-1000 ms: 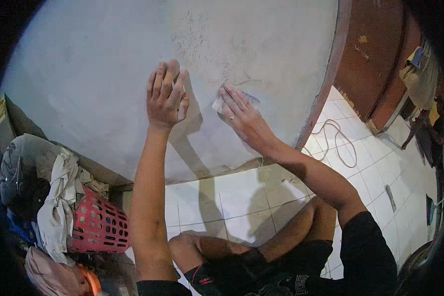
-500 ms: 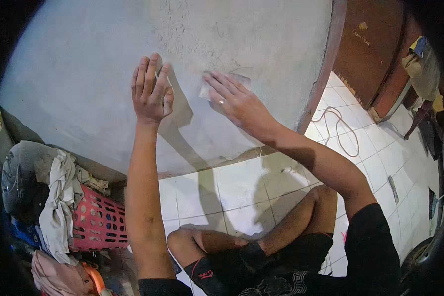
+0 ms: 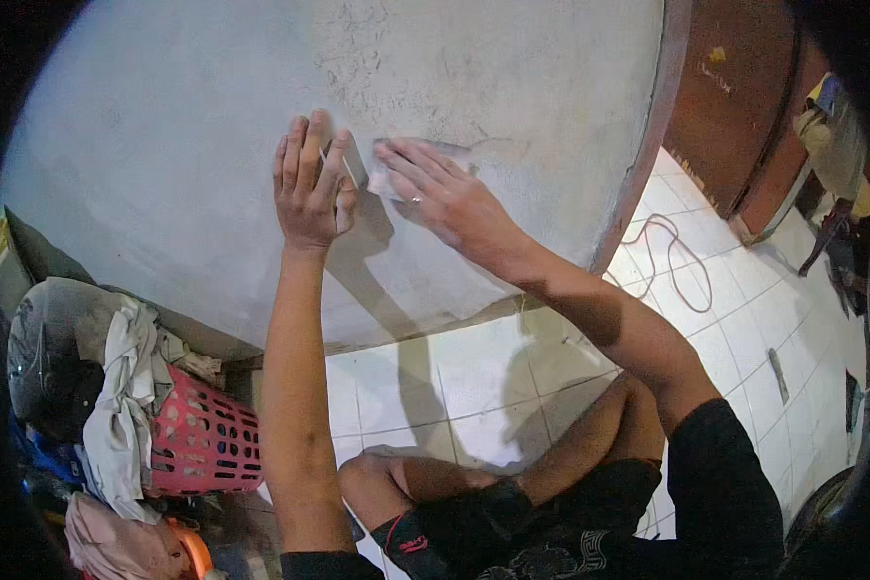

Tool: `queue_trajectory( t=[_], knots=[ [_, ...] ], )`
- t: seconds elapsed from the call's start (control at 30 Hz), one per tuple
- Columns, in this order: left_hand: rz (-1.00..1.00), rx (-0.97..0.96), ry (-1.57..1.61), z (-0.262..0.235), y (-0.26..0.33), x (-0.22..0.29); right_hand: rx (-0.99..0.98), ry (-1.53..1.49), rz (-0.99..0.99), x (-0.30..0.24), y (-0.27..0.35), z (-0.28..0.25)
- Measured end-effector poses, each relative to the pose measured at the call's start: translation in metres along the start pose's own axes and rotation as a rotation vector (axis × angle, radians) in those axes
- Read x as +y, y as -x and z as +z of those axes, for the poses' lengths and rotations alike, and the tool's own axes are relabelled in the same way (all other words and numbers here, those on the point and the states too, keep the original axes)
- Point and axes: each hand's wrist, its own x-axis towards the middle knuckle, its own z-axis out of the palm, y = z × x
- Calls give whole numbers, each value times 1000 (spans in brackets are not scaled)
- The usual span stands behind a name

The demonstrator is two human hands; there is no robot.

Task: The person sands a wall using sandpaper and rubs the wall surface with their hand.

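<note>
- We find the right hand (image 3: 445, 198) near the centre of the frame, slightly above the middle, fingers straight and close together over a pale sheet (image 3: 381, 184); the thumb is hidden, so we cannot tell whether they grip it or merely press it.
- We note the sheet against the grey wall (image 3: 193, 126), just below a rough patch (image 3: 358, 53) at upper centre.
- We record the left hand (image 3: 309, 188) left of centre, palm toward the wall, fingers extended and slightly parted, holding nothing visible; full palm contact cannot be confirmed.
- We judge that the sheet works best flat, under even pressure from all fingers, with no lifted corner.
- We advise short, overlapping strokes across the roughness, with lighter pressure where the surface flakes.
- We recommend bracing on the left palm, clear of the sheet's path.
</note>
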Motion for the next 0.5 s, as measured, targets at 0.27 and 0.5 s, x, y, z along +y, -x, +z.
queue_trajectory(
  t=[0.27, 0.5],
  knots=[
    [-28, -5, 35, -3, 0, 4, -124, 19, 147, -3, 41, -10],
    [19, 12, 13, -4, -3, 3, -10, 8, 33, -2, 3, -6]
  ],
)
